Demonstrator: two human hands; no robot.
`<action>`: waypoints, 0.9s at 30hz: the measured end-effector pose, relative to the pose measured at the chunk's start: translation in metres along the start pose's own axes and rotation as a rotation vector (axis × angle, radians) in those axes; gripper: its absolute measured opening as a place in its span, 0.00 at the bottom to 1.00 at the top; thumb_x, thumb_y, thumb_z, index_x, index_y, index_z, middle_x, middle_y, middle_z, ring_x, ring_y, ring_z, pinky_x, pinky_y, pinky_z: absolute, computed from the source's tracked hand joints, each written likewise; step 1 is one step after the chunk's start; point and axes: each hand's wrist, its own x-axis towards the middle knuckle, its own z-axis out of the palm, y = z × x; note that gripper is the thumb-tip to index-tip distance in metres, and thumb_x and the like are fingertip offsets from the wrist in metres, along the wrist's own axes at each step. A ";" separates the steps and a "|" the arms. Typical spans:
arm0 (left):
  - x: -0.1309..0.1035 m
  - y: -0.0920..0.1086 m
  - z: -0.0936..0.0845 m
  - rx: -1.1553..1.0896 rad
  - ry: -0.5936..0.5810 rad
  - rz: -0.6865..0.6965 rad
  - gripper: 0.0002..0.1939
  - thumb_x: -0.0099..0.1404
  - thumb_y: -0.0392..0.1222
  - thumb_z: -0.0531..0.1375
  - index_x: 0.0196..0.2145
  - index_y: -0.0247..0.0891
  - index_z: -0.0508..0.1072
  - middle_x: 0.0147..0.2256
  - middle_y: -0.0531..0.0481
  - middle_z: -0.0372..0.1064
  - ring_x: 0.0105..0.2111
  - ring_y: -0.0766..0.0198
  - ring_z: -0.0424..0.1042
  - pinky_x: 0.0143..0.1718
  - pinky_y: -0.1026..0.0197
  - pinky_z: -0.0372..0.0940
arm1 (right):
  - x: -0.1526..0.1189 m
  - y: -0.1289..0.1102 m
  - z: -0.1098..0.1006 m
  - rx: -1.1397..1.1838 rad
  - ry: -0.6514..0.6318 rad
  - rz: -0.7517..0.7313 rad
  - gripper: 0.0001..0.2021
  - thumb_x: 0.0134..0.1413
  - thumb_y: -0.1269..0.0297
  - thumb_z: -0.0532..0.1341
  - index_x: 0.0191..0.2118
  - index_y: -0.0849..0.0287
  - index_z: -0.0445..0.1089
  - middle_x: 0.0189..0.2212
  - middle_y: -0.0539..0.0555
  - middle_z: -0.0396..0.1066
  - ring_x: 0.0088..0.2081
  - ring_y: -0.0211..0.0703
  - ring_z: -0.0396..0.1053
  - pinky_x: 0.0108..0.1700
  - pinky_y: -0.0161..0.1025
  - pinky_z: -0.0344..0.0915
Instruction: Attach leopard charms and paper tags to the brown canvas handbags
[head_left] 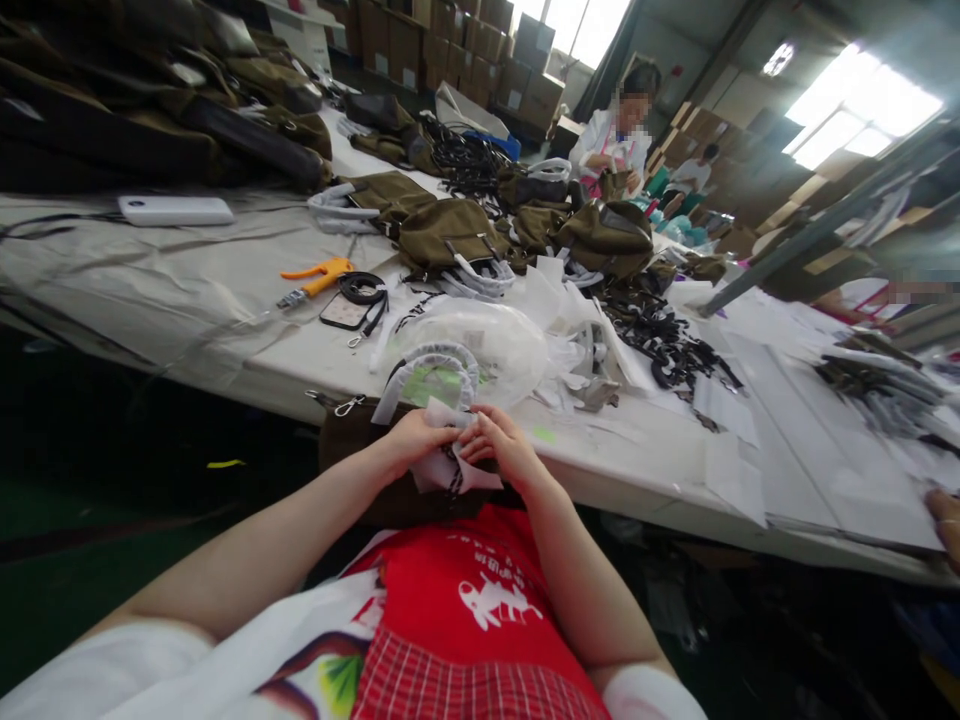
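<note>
Head view: white paper (pixel 433 474) between left hand (pixel 418 436) and right hand (pixel 501 445), both pinching it, over brown bag (pixel 341 442); long axis unclear.

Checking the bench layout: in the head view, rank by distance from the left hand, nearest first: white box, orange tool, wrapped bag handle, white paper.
1. White paper: at the left hand's fingers.
2. Wrapped bag handle: just beyond the hand.
3. Orange tool: forward, left.
4. White box: farther left.
</note>
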 end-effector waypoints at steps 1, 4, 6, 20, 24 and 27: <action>0.002 0.001 0.001 -0.055 0.006 -0.013 0.20 0.39 0.43 0.74 0.32 0.33 0.80 0.31 0.46 0.79 0.35 0.52 0.76 0.39 0.57 0.68 | -0.002 -0.002 -0.002 -0.021 0.016 -0.026 0.25 0.51 0.44 0.61 0.48 0.57 0.62 0.28 0.50 0.74 0.25 0.39 0.73 0.28 0.35 0.68; 0.007 0.005 0.001 -0.179 0.036 -0.046 0.17 0.41 0.40 0.73 0.31 0.33 0.79 0.30 0.45 0.78 0.32 0.54 0.76 0.36 0.57 0.70 | -0.012 -0.005 -0.010 -0.219 0.126 -0.172 0.22 0.48 0.47 0.63 0.44 0.58 0.65 0.29 0.50 0.72 0.30 0.40 0.72 0.33 0.36 0.67; 0.011 0.008 0.000 -0.228 0.048 -0.063 0.14 0.45 0.41 0.72 0.30 0.33 0.77 0.30 0.43 0.78 0.31 0.54 0.76 0.35 0.56 0.71 | -0.020 -0.006 -0.016 -0.458 0.146 -0.257 0.20 0.45 0.51 0.67 0.40 0.59 0.68 0.30 0.50 0.72 0.33 0.41 0.69 0.35 0.36 0.65; 0.031 -0.001 0.019 -0.372 0.174 -0.078 0.09 0.51 0.38 0.69 0.30 0.34 0.76 0.28 0.46 0.77 0.31 0.56 0.77 0.36 0.56 0.73 | -0.107 0.002 0.015 -1.235 0.088 -0.677 0.12 0.58 0.62 0.57 0.24 0.55 0.66 0.20 0.50 0.64 0.22 0.37 0.59 0.28 0.38 0.50; 0.020 0.011 0.009 -0.306 0.114 -0.071 0.11 0.45 0.37 0.71 0.28 0.34 0.77 0.27 0.47 0.77 0.29 0.58 0.76 0.33 0.58 0.71 | -0.087 -0.022 0.005 -1.049 0.227 -0.596 0.17 0.61 0.52 0.55 0.26 0.56 0.68 0.22 0.53 0.67 0.26 0.40 0.63 0.31 0.38 0.56; 0.009 0.024 -0.006 -0.214 0.037 -0.066 0.16 0.40 0.37 0.73 0.29 0.33 0.79 0.26 0.47 0.78 0.27 0.58 0.74 0.30 0.60 0.68 | -0.040 -0.029 -0.001 -0.842 0.364 -0.345 0.17 0.61 0.52 0.54 0.29 0.57 0.70 0.24 0.53 0.71 0.25 0.40 0.65 0.30 0.37 0.60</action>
